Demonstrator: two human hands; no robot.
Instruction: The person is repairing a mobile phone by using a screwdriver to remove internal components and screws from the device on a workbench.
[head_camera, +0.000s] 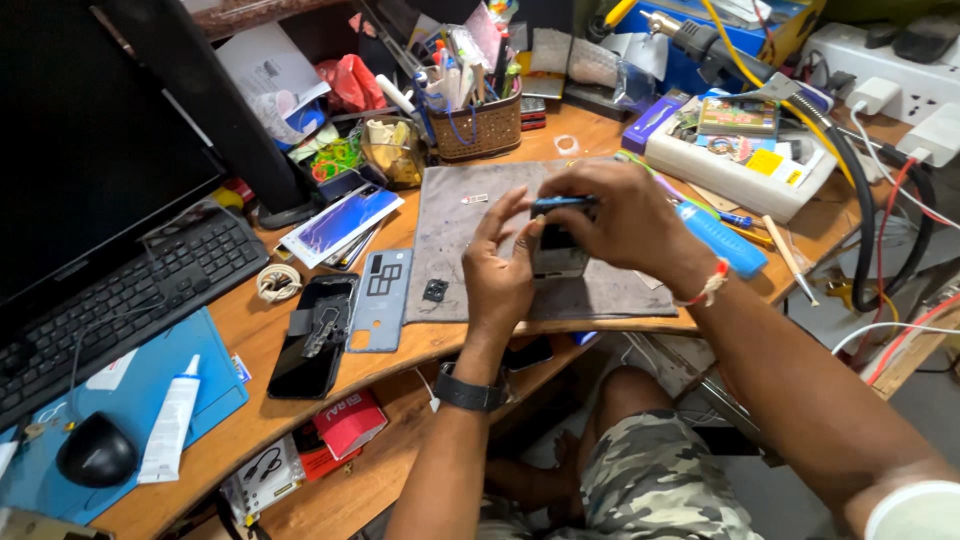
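Over a grey work mat, both my hands hold a small dark phone part. My left hand grips its left side with thumb and fingers. My right hand covers its top and pinches a thin blue tool against it. A blue phone back cover and a small black camera piece lie just left of my left hand. An opened black phone with a metal part on it rests further left.
A keyboard, a monitor, a mouse and a white glue tube sit at the left. A wicker pen basket stands behind the mat. A blue bottle, a white box and several cables crowd the right.
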